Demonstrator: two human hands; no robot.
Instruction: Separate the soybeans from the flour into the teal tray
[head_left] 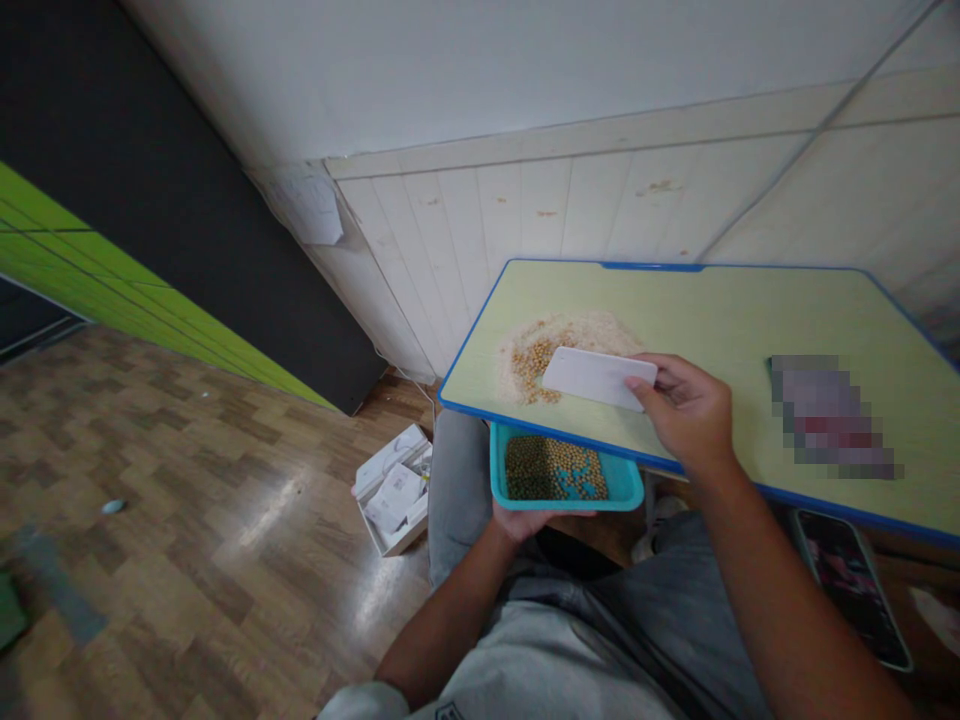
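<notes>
My right hand (686,410) pinches a flat white scraper card (598,377) over a pale green table (720,320) with a blue rim. The card lies beside a pile of rice mixed with yellow beans (540,355) near the table's front left edge. My left hand (536,520) is under a teal tray (566,470), holding it just below that edge. The tray holds green and yellow beans. Most of my left hand's fingers are hidden beneath the tray.
A blurred-out object (832,415) lies on the table's right part. A phone (851,580) rests on my right thigh. An open white box (394,490) sits on the wooden floor to the left. White panelled wall stands behind the table.
</notes>
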